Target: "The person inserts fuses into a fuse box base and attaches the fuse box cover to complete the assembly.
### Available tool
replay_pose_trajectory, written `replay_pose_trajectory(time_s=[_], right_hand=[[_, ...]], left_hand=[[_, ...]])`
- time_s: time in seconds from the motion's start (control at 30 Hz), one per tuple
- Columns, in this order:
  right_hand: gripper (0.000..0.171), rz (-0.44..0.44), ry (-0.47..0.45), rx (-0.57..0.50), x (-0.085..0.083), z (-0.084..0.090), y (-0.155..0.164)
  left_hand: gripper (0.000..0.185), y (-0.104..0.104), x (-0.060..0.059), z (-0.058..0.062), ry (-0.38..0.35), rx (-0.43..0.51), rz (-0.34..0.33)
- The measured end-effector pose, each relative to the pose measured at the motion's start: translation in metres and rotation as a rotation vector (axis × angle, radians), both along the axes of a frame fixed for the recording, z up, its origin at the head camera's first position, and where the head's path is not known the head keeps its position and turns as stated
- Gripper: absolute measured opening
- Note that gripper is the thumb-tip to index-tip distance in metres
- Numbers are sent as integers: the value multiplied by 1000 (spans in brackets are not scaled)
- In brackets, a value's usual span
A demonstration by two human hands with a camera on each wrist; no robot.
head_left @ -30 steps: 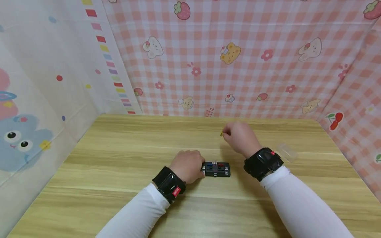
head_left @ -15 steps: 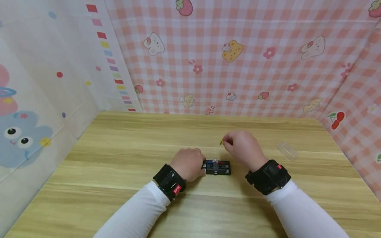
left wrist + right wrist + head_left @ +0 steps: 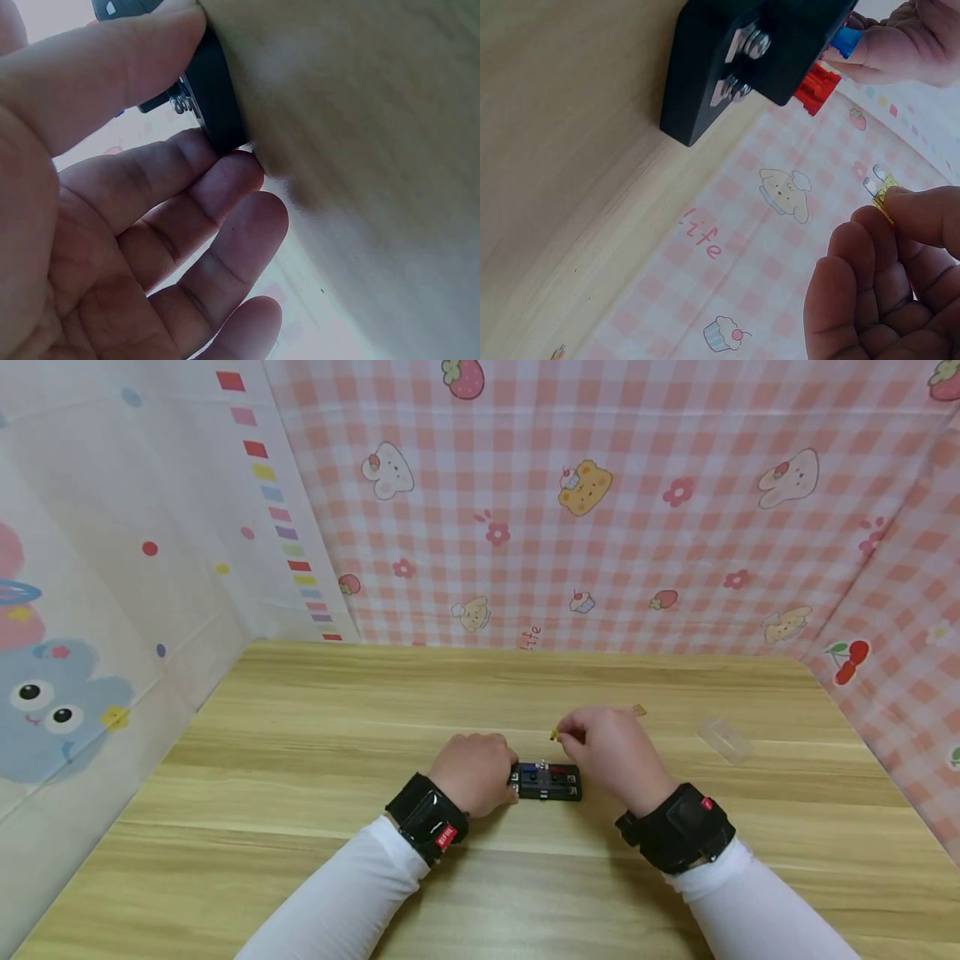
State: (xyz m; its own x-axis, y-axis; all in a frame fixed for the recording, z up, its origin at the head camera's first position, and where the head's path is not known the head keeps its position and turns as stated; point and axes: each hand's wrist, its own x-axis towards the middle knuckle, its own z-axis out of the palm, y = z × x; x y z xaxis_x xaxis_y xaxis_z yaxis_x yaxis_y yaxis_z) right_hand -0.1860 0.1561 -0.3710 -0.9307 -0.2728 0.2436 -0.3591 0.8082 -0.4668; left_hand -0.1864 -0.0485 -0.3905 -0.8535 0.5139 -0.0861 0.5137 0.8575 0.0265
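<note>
A black fuse block [image 3: 550,782] lies on the table, with a blue blade fuse [image 3: 846,42] and a red blade fuse [image 3: 815,88] plugged into it. My left hand [image 3: 474,775] grips its left end, thumb on one side and fingertips on the other, as the left wrist view shows. Metal screw terminals [image 3: 754,43] show at the block's end. Just behind the block, my right hand [image 3: 617,753] pinches a yellow blade fuse [image 3: 885,196] between thumb and index finger. Its two metal prongs point away from the fingertips.
A clear plastic cover [image 3: 724,742] lies on the wooden table [image 3: 337,718] to the right. Behind my right hand is a small yellowish-brown piece [image 3: 639,710]. Patterned cloth [image 3: 480,527] hangs at the table's back and on both sides.
My right hand has come nearer to me and closer to the fuse block, carrying the yellow fuse. The yellowish-brown piece behind it has come into view. My left hand keeps its grip.
</note>
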Motion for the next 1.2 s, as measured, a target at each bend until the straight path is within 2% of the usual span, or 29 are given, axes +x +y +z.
replay_pose_trajectory(time_s=[0.5,0.9,1.2], right_hand=[[5,46,15,3,9,-3,-1],[4,92,-41,0,17,-1,-8],[3,114,-61,57,20,-2,-13]], left_hand=[[38,0,-1,0,-22,13,17],[37,0,-1,-2,-3,15,10],[35,0,-1,-2,-1,26,13]])
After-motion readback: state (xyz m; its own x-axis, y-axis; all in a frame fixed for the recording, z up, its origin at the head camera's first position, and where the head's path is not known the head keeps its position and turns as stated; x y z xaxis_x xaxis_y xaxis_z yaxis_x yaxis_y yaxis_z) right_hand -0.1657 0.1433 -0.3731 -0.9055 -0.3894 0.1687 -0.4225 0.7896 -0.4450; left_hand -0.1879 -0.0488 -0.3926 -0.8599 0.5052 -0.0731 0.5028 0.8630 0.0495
